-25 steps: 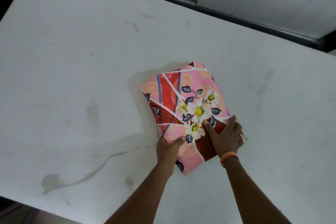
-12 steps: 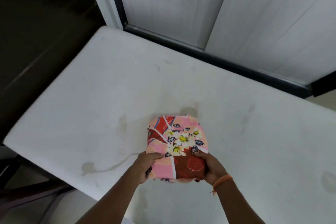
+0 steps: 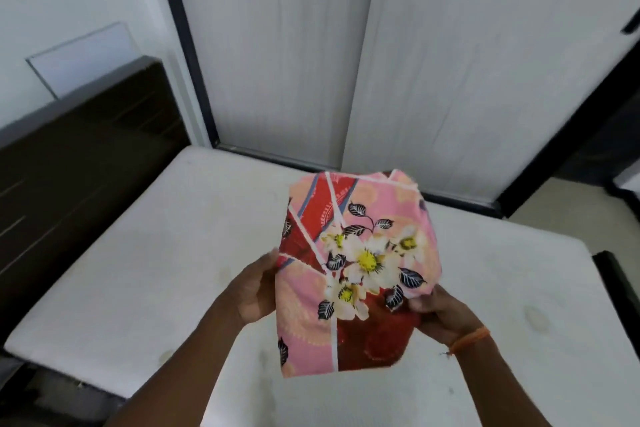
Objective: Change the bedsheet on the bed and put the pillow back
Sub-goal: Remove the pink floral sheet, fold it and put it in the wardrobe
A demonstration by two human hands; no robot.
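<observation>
Both hands clamp folded pink-red floral cotton bedsheet: left hand & right hand level, long axis upright, above bare white mattress.

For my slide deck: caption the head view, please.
Both hands, left hand and right hand, hold a folded floral sheet above the bare mattress.

Views: one only, the head camera, so no second view shares the scene.
Position: above the near long edge of the mattress.
Facing: forward and down across the mattress toward the wardrobe doors beyond its far edge.
Nearness: close; the forearms enter from the bottom edge.
Lens: wide-angle, bending lines near the edges.
</observation>
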